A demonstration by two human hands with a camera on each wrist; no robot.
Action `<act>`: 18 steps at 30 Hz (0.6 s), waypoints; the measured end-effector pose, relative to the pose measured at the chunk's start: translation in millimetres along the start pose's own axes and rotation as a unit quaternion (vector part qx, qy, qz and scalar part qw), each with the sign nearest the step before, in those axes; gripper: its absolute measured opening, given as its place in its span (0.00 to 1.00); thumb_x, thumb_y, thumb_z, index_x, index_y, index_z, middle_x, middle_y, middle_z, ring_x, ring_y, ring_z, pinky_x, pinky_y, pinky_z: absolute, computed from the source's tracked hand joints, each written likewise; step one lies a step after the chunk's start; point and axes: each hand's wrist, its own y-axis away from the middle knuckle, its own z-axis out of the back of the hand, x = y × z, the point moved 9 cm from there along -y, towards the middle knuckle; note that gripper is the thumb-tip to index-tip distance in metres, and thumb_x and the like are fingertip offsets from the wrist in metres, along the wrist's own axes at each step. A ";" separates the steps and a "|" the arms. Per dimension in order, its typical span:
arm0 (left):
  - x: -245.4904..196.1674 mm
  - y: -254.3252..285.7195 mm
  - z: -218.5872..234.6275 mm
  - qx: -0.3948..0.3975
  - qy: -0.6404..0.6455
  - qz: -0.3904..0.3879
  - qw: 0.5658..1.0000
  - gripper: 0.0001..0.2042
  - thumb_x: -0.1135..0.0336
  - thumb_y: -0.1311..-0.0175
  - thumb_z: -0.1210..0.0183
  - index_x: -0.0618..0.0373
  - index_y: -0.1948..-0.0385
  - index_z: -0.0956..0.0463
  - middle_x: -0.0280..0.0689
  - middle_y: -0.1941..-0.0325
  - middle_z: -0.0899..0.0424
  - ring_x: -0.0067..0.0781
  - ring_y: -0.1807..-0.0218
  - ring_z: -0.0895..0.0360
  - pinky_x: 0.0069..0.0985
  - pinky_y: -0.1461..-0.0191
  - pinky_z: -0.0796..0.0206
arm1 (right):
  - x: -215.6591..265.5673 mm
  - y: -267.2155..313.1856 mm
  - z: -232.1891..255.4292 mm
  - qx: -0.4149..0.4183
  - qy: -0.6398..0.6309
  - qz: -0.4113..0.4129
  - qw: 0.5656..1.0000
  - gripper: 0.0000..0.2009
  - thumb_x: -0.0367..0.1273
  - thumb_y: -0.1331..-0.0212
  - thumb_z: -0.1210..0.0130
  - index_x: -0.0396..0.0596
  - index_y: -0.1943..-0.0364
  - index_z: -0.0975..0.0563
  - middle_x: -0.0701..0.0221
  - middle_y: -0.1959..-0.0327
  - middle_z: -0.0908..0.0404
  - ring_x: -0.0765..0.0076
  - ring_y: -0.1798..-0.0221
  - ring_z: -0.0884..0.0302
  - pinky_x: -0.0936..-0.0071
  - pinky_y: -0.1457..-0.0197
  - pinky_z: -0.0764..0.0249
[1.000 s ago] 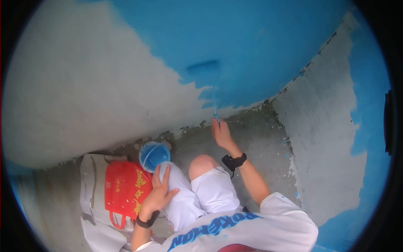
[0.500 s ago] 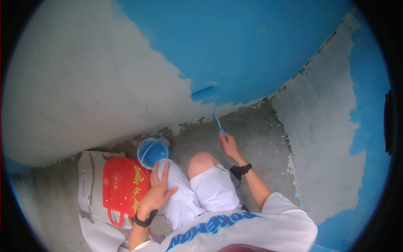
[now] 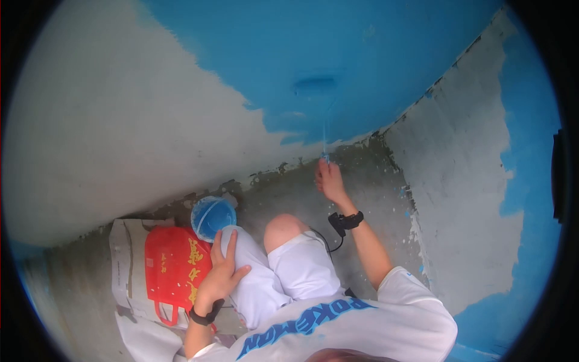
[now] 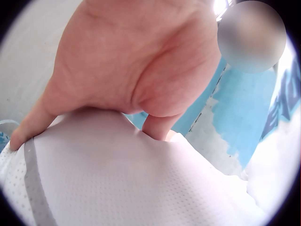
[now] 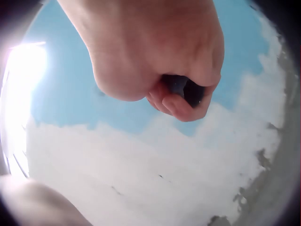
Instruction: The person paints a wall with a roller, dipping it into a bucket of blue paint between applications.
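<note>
The paint roller [image 3: 316,84], its cylinder blue and roughly crosswise, is positioned at the blue-coated area of the partly bare wall [image 3: 132,133], with the thin frame [image 3: 325,130] extending down toward the wall's lower edge.

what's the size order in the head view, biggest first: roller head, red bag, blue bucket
1. red bag
2. blue bucket
3. roller head, a thin dark strip

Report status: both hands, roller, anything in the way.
Right hand gripping roller, held against blue-painted wall. Left hand resting on left leg. Bucket beside that leg, clear of roller. Nothing seen blocking.
</note>
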 end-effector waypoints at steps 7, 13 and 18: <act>-2.9 0.5 1.6 0.001 -0.004 0.000 1.000 0.47 0.58 0.35 0.35 0.49 0.19 0.59 0.62 0.18 0.70 0.74 0.21 0.54 0.45 0.24 0.40 | -118.4 17.5 3.0 -0.030 0.093 -0.069 0.993 0.25 0.52 0.22 0.55 0.50 0.75 0.34 0.79 0.84 0.34 0.81 0.87 0.41 0.76 0.85 0.45; -10.2 1.0 3.9 0.005 0.009 0.009 1.000 0.46 0.59 0.35 0.35 0.49 0.19 0.58 0.63 0.18 0.70 0.74 0.20 0.58 0.47 0.22 0.46 | -42.4 10.2 -2.2 -0.094 0.203 0.068 0.972 0.24 0.46 0.22 0.54 0.43 0.75 0.31 0.72 0.85 0.34 0.74 0.81 0.39 0.67 0.77 0.40; -10.1 -0.4 3.9 0.017 0.051 0.028 0.998 0.45 0.60 0.34 0.35 0.49 0.20 0.57 0.62 0.18 0.69 0.74 0.19 0.63 0.48 0.19 0.52 | 17.9 1.2 -14.1 -0.085 0.160 0.105 0.978 0.23 0.43 0.22 0.52 0.39 0.74 0.30 0.66 0.84 0.36 0.70 0.79 0.40 0.63 0.73 0.40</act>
